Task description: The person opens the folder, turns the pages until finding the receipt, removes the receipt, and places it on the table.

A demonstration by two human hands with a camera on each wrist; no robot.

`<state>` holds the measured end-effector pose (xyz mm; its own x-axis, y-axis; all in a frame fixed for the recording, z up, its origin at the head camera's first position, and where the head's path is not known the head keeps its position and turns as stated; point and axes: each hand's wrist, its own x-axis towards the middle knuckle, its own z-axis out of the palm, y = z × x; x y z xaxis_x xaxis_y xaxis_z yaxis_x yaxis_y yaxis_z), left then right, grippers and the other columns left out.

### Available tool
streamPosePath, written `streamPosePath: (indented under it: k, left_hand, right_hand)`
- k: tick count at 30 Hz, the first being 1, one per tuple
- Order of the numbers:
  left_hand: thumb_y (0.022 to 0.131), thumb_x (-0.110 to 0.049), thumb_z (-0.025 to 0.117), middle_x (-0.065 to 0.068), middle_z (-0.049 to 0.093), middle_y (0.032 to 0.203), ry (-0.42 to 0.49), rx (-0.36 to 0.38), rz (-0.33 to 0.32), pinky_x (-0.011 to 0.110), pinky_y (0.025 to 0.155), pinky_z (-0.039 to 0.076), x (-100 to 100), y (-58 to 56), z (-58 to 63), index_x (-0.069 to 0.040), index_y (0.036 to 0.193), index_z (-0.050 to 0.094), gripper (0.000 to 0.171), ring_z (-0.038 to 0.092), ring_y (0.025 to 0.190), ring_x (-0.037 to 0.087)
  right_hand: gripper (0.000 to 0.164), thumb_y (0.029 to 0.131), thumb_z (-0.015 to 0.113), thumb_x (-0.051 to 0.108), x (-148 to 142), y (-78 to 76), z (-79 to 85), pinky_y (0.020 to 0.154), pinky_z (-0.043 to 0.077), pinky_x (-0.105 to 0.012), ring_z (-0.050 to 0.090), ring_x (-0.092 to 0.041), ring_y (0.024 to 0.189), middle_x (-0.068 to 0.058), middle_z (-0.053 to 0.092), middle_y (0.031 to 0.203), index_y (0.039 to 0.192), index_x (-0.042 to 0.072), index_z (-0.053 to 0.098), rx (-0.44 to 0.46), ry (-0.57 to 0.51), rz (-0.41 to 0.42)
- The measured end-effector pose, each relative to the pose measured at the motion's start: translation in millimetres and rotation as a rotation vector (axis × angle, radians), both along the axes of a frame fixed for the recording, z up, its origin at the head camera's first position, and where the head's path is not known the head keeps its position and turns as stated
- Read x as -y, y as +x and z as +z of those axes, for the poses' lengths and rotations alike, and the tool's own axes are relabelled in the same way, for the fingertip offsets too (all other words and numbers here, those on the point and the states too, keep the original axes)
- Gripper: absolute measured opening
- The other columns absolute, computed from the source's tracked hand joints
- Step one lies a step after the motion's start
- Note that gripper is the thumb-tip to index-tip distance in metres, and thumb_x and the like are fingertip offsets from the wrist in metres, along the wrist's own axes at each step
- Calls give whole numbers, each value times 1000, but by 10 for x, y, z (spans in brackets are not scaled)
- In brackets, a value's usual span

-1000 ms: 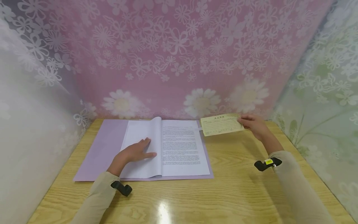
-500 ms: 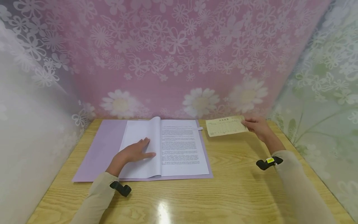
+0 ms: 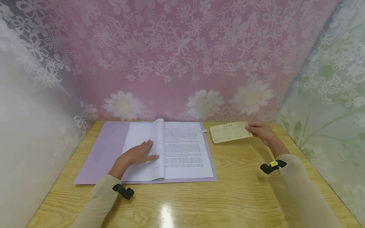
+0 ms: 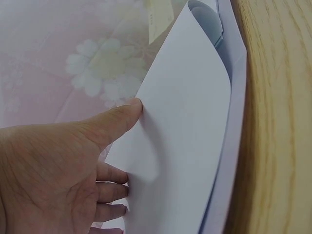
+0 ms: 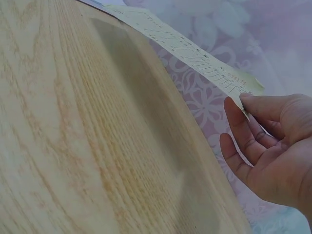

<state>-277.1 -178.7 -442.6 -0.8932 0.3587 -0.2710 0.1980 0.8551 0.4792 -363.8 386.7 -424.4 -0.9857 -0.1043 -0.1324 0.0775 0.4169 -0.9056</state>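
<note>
My left hand point(image 3: 137, 155) rests with fingers spread on turned-over white pages point(image 3: 142, 131), which curl up along the fold. In the left wrist view, the thumb and fingertips touch the blank sheet point(image 4: 180, 117). These pages belong to an open lilac folder point(image 3: 106, 142); a page of printed text point(image 3: 183, 152) lies uncovered on its right half. Off the folder's right edge, my right hand point(image 3: 263, 134) pinches a pale yellow receipt slip point(image 3: 229, 132) by its right end. The right wrist view shows thumb and index finger gripping the slip point(image 5: 195, 53) above the table, its form lines visible.
A small white strip point(image 3: 202, 131) sticks out past the folder's upper right edge. The wooden table point(image 3: 199, 202) carries everything, with a pink flowered backdrop point(image 3: 171, 79) behind and pale patterned walls at both sides.
The receipt slip has moved right, away from the folder's edge and the white strip, then dropped slightly lower. My left hand and the pages have stayed put.
</note>
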Motion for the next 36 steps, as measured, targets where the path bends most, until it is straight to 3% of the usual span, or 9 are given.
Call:
streamPosePath:
  k: [4, 10, 17, 22, 28, 31, 36]
  left_hand:
    - [96, -63, 58, 21, 15, 170, -5, -2, 2, 59, 124, 23, -1, 10, 5, -1, 163, 17, 99, 16, 157, 42]
    - [96, -62, 59, 23, 16, 169, -7, -8, 0, 60, 123, 24, -1, 15, 22, -1, 162, 18, 99, 17, 156, 43]
    - [96, -62, 59, 22, 16, 169, -3, -3, 1, 60, 124, 24, 1, 7, 23, -1, 162, 18, 99, 16, 156, 43]
    - [95, -63, 59, 23, 15, 169, -4, -2, -4, 59, 124, 24, -7, 4, 6, 0, 162, 17, 101, 16, 157, 43]
    - [96, -61, 59, 21, 15, 170, -1, 2, 5, 58, 124, 23, -4, -4, -4, -1, 162, 17, 99, 15, 157, 41]
    - [96, -62, 59, 21, 16, 170, -3, 1, 6, 58, 124, 24, -4, -8, -6, -1, 162, 17, 99, 16, 157, 42]
    - [95, -64, 58, 22, 15, 169, -11, 2, -1, 60, 123, 24, -3, -12, -4, -1, 162, 17, 101, 16, 157, 42]
  right_hand:
    - [68, 103, 62, 32, -33, -23, -61, 81, 52, -13, 59, 9, 94, 30, 57, 104, 151, -10, 39, -8, -6, -3]
    - [66, 105, 58, 32, -34, -8, -85, 79, 53, -15, 57, 8, 91, 27, 60, 100, 151, -11, 38, 3, 18, -17]
    - [68, 102, 64, 35, -17, 9, -123, 79, 55, -15, 61, 7, 88, 28, 60, 95, 148, -10, 44, 11, 77, -42]
    - [58, 102, 65, 31, 3, 26, -161, 78, 58, -22, 62, -1, 82, 20, 64, 89, 140, -10, 52, -7, 109, -49]
    - [46, 102, 64, 23, 31, 40, -191, 70, 54, -30, 53, -9, 69, 10, 63, 78, 131, -13, 57, -30, 129, -54]
    - [50, 102, 64, 21, 29, 35, -212, 70, 55, -28, 57, -6, 72, 12, 64, 83, 134, -15, 55, -46, 169, -61]
    - [51, 101, 65, 21, 31, 28, -257, 70, 56, -25, 61, -5, 77, -3, 69, 105, 135, -16, 55, -55, 210, -89]
